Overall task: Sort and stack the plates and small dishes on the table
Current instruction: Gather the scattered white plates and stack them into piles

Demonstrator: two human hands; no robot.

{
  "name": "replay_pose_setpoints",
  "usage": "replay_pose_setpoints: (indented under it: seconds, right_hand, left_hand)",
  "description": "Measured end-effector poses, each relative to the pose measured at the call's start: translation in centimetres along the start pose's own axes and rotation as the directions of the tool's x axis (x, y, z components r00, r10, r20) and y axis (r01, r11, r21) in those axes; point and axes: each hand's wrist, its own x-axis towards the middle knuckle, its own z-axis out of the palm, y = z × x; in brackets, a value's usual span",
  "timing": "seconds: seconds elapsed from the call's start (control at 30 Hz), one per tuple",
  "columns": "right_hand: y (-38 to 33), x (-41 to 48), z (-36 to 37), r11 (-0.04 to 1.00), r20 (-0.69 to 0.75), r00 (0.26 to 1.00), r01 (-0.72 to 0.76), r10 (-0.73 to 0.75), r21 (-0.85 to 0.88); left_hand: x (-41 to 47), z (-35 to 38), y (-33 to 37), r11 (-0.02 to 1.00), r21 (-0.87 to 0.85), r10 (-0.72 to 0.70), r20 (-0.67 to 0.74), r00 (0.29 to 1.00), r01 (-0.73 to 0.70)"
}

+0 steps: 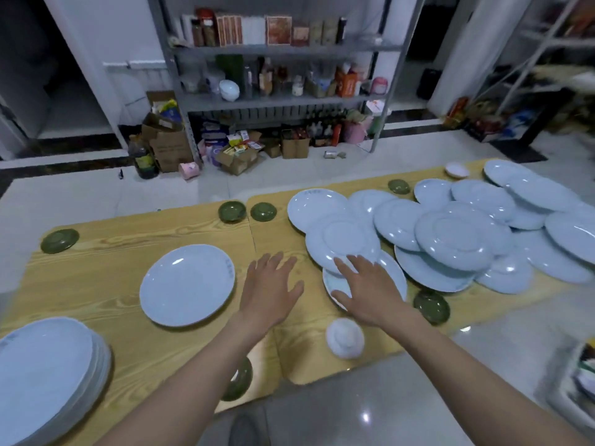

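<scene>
Pale wooden table fills the lower frame, with metal shelving behind it. At centre my left hand is flat and spread over bare wood, holding nothing. My right hand, fingers straight and splayed, rests on a white plate at the near edge of the heap of plates on the right, fingertips touching the plate that overlaps it. A stack of plates sits lower left, a lone plate near it. If I drag this low plate out, those leaning on it may slide. My wrist could also knock the green dish or the white small dish off the near edge.
</scene>
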Motion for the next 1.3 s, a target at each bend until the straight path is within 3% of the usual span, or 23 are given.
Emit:
replay_pose_setpoints:
  seconds: [0.33, 0.63, 1.07, 1.3]
  right_hand:
    - [15.8, -8.8, -2.9, 0.970, -0.163, 0.957, -0.240, 0.242, 0.031]
    - [26.3, -10.6, -3.6, 0.928, -0.206, 0.905, -0.364, 0.373, 0.083]
    - [39.4, -3.6, -4.0, 0.937, -0.133, 0.928, -0.342, 0.349, 0.072]
    - [44.5, 0.9, -3.4, 0.970, -0.096, 0.968, -0.222, 0.231, 0.094]
  left_hand:
    - [3.0, 1.3, 18.6, 0.960, 0.139, 0.252, -0.062, 0.966, -0.241]
    - [8.7, 4.1, 29.0, 0.914, 0.180, 0.379, -0.063, 0.923, -0.363]
    - [20.6, 10.3, 36.9, 0.934, 0.091, 0.353, -0.063, 0.934, -0.347]
    - [23.5, 12.6, 37.9, 0.984, 0.027, 0.179, -0.036, 0.983, -0.178]
